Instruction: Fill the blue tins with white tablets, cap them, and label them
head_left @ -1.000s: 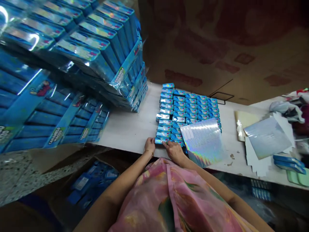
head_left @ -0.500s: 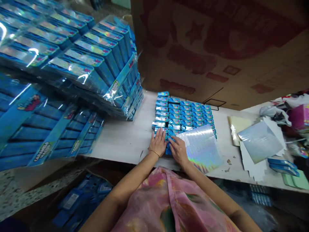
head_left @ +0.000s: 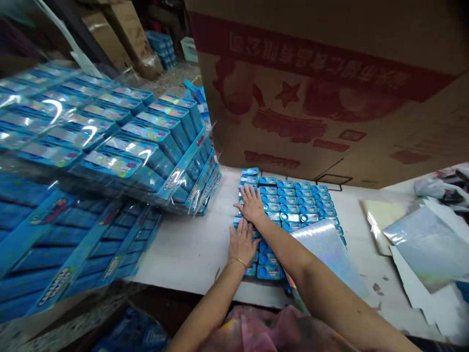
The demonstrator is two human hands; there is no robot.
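Observation:
Rows of small blue packs (head_left: 305, 201) lie side by side on the white table (head_left: 190, 254). My left hand (head_left: 242, 243), with a thin bracelet at the wrist, lies flat over the left column of packs, fingers stretched forward. Just beyond it, my right hand (head_left: 252, 204) rests on the same column with its fingers spread; the forearm crosses over the rows and hides some of them. Neither hand grips anything. A shiny holographic sheet (head_left: 328, 249) covers the near right part of the rows, partly beneath my right forearm.
Plastic-wrapped stacks of blue boxes (head_left: 161, 142) rise at the left. Behind the packs stands a large cardboard box (head_left: 293, 122) with red print. More shiny sheets (head_left: 428, 239) and a cream-coloured pack (head_left: 383, 220) lie to the right. Cartons (head_left: 128, 34) stand on the floor far back.
My right hand has moved forward and left, past my left hand, onto the farther packs of the left column. The left hand stays near that column. The view has tilted upward.

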